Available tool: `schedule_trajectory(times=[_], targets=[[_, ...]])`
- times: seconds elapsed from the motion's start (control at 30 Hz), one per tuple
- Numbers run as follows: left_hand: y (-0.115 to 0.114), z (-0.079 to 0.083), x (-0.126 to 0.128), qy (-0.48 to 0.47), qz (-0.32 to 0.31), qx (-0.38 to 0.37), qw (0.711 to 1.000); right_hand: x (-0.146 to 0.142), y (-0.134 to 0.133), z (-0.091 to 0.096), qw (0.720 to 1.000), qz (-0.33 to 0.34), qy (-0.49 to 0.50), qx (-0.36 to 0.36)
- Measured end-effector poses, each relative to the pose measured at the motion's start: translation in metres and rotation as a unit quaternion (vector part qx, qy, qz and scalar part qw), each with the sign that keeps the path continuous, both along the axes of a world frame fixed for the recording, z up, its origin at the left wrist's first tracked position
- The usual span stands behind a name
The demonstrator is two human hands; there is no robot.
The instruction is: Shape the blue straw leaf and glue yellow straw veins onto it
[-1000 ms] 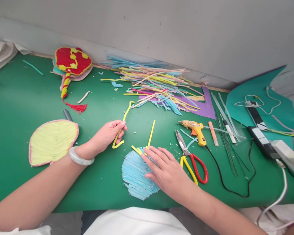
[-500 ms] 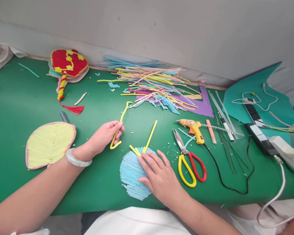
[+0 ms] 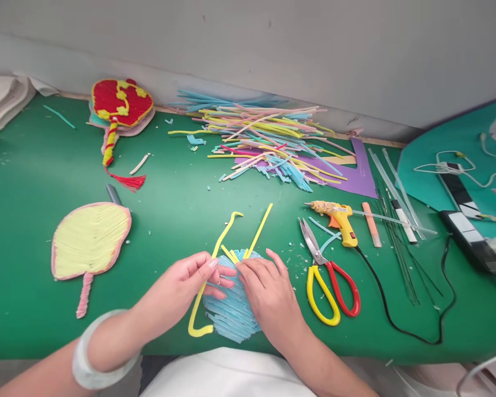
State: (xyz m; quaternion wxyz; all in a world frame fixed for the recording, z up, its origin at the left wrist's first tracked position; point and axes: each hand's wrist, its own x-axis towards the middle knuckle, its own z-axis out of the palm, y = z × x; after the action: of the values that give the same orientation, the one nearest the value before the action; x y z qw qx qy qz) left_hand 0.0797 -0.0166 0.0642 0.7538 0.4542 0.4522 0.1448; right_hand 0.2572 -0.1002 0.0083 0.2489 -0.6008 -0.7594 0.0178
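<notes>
My left hand pinches a long bent yellow strip and holds it over the left edge of a blue fan-shaped piece made of glued strips. My right hand lies on the blue piece with fingers curled, pressing near several short yellow strip ends at its top. Another straight yellow strip sticks up from there. Much of the blue piece is hidden under both hands.
Red-and-yellow scissors and a yellow glue gun with black cord lie to the right. A pile of coloured strips sits at the back, a yellow fan and a red fan to the left. Green table.
My left hand has carried the bent yellow strip right and toward me, onto the blue piece beside my right hand. The right hand stayed pressing on the piece.
</notes>
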Motion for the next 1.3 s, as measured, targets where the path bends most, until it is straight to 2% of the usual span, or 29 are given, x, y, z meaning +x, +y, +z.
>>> schedule_trajectory(times=[0.1, 0.17, 0.33, 1.07, 1.3], targets=[[-0.011, -0.017, 0.001, -0.003, 0.055, -0.039, 0.998, -0.002, 0.003, 0.0, 1.0, -0.019, 0.006, 0.01], [-0.013, -0.023, 0.001, -0.01, 0.087, -0.048, 0.995, -0.002, 0.005, 0.0, 0.999, -0.035, 0.0, 0.022], [-0.013, -0.023, 0.003, -0.015, 0.123, -0.068, 0.99, -0.001, 0.006, -0.001, 0.998, -0.046, -0.004, 0.033], [-0.013, -0.026, 0.003, -0.013, 0.126, -0.07, 0.989, 0.0, 0.008, 0.002, 0.999, -0.039, -0.002, 0.023], [-0.012, -0.023, 0.004, -0.01, 0.124, -0.074, 0.99, 0.002, 0.011, 0.004, 0.998, -0.037, -0.05, 0.019]])
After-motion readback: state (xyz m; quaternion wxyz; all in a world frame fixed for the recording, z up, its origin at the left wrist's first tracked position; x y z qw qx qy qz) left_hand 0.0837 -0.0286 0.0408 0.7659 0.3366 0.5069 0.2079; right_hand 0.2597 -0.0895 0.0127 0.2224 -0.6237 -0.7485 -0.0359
